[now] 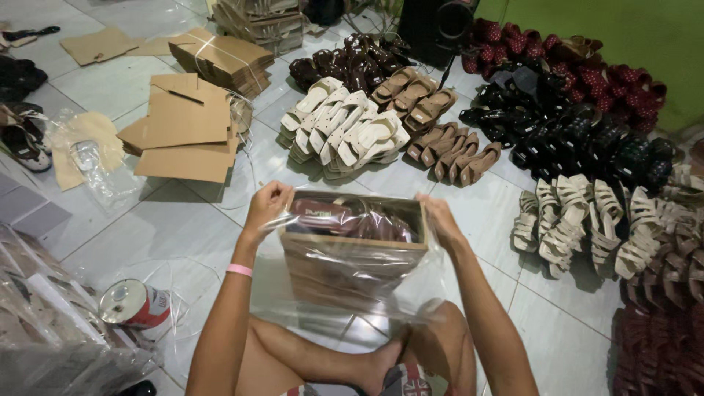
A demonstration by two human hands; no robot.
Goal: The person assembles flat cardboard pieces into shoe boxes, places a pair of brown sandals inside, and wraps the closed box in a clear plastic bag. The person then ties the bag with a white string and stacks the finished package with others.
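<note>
Centrally, low in the frame, you held the cardboard box (352,246) of dark sandals upright. Left hand (268,209) and right hand (438,216) each pinched the clear plastic bag (345,290) at opposite box edges, spreading its mouth around the box.

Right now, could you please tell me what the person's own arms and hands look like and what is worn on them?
Both arms are bare, with no sleeves and no gloves. The left hand has a narrow pink wristband just below it on the wrist. The right hand and its wrist carry nothing: no band, watch or ring shows.
</note>
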